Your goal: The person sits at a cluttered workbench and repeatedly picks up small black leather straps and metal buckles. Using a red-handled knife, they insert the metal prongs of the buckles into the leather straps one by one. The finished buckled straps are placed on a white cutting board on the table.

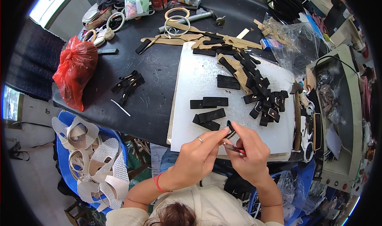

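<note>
Near edge of white board [185, 86]: folded black strap [229, 129] pinched between fingertips of left hand [201, 154] and right hand [250, 147]; right fingers also curl round red-handled snips [238, 149]. Step, judged: close snipping work on the strap. Next move probably calls for steady pinch, blades clear of skin. Loose black straps [215, 101] mid-board.

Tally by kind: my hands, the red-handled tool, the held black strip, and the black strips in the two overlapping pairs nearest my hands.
Left hand and right hand: 2
Red-handled tool: 1
Held black strip: 1
Paired black strips: 4
Total: 8
</note>
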### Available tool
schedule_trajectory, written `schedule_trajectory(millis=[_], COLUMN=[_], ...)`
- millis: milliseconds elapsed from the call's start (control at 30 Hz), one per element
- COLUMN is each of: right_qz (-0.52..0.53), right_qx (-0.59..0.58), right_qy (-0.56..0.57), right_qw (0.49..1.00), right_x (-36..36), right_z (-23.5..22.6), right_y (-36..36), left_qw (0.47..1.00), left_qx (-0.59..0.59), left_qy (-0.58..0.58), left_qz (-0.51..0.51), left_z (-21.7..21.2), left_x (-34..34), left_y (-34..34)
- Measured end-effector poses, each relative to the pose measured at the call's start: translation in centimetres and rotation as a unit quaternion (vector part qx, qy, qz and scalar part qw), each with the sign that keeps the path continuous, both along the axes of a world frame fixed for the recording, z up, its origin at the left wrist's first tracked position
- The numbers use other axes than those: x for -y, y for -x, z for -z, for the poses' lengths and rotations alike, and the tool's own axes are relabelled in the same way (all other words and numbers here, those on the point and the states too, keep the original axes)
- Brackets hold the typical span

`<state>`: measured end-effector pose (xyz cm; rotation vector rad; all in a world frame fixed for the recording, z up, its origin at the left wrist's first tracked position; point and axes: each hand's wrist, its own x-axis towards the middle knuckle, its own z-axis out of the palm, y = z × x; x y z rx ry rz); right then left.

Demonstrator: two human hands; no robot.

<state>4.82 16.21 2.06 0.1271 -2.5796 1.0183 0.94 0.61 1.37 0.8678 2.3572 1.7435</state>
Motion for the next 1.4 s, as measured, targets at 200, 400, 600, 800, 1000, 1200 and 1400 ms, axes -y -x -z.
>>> schedule_trajectory(millis=[200,400,600,800,1000,1200,1400], right_qz=[0.03,0.017,0.022,0.101,0.11,0.128,0.109], right_qx=[0.074,0.095,0.158,0.195,0.21,0.222,0.22], right_qy=[0.169,0.361,0.281,0.381,0.417,0.429,0.455], right_qw=[0.982,0.928,0.946,0.898,0.878,0.866,0.856], right_x=[-0.6,-0.6,-2.1,-2.0,-2.9,-2.3,-1.6], right_z=[0.3,0.9,1.2,1.2,1.7,0.9,-0.8], right_y=[-1.5,-0.5,-0.2,0.2,0.3,0.2,-0.7], left_qw=[0.983,0.994,0.955,0.95,0.984,0.971,0.904], left_qx=[-0.143,-0.015,-0.261,-0.243,-0.13,0.185,0.348], left_qy=[0.064,0.11,0.116,0.167,0.092,-0.147,-0.249], left_qz=[-0.101,-0.011,-0.08,-0.102,-0.085,-0.048,-0.013], left_z=[-0.3,-0.8,2.9,4.5,0.4,-0.1,0.1], left_x=[0.3,0.1,-1.9,-2.0,-0.2,0.1,-0.6], left_y=[2.1,4.9,16.5,19.9,12.0,6.0,3.7])
